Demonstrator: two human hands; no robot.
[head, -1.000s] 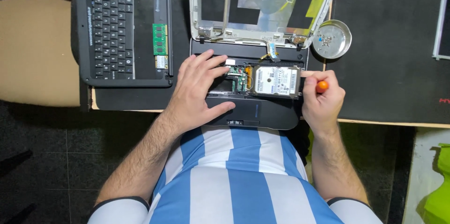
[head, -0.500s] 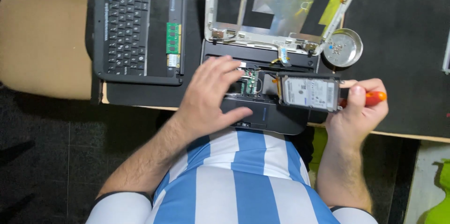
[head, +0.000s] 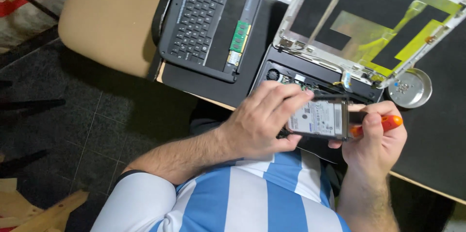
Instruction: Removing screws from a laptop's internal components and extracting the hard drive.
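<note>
Holding the hard drive [head: 318,119] between both hands, I see its long axis running left to right; left hand [head: 262,123] pinches its left end; right hand [head: 376,142] grips its right edge plus an orange-handled screwdriver [head: 388,124].

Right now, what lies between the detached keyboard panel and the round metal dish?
In the head view, the stripped laptop lid, propped open with yellow tape on it, lies between the keyboard panel and the metal dish.

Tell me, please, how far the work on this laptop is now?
Done: the keyboard lies aside with a green memory stick on it, and the screen lid is stripped. In hand: the left hand and right hand hold the hard drive above the laptop base; the right also grips a screwdriver. Left: the base is open.
</note>
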